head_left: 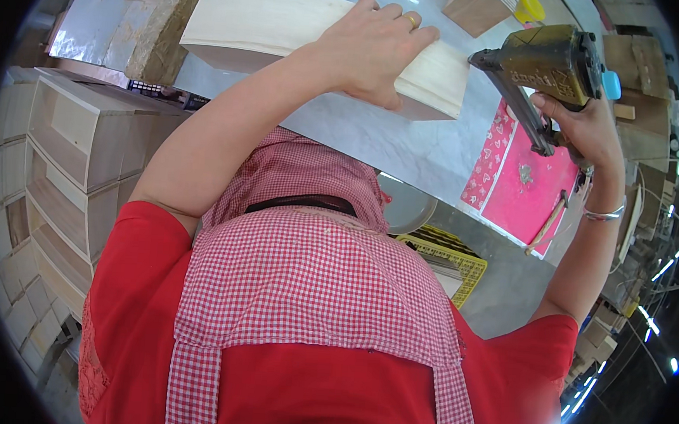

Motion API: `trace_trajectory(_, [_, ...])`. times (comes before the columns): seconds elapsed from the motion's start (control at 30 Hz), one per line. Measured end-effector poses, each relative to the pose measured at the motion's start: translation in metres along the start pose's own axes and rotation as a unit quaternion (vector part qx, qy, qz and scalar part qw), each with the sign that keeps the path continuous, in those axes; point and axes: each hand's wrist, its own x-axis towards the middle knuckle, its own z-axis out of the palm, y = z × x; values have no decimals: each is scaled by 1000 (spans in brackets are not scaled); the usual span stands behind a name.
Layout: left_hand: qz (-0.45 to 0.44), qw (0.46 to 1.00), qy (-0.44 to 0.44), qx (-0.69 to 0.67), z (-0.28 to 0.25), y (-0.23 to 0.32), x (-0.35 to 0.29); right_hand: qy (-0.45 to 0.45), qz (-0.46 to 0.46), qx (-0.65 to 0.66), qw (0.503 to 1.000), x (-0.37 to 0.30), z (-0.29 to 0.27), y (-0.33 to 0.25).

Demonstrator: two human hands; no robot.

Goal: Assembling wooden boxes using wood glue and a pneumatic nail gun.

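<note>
A long pale wooden box (266,21) lies on the light marbled worktop (405,150). My left hand (373,47) grips it near its right end, thumb on the near side and fingers over the top. My right hand (589,130) is wrapped round the handle of a dark nail gun (547,61). The gun's nose points left toward the box's right end, and a small gap shows between them. Below the gun, a pink sheet or bag (528,177) with a patterned strip lies on the worktop.
A wooden block (476,9) and a yellow round object (529,6) sit at the back. Stacked wooden boxes (62,172) stand at the left. Beneath the worktop are a yellow crate (468,270) and a round grey stool seat (410,205). A cord-like handle (550,222) lies at the pink sheet's edge.
</note>
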Motion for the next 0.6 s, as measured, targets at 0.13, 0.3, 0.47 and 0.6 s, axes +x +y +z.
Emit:
trace_trajectory(0.13, [0,1000,3,-1,-1,0,1,-16,104,-57,993,5,-7,-24])
trace_trajectory(0.3, [5,1000,11,10,0,-3,0,-10,118,-61,991,1,-7,-19])
trace_trajectory(0.47, [8,999,24,-24,2,-1,-1,123,30,-12,992,-31,0,22])
trace_trajectory(0.6, [0,998,55,-33,-1,6,-8,105,199,-41,973,-70,1,38])
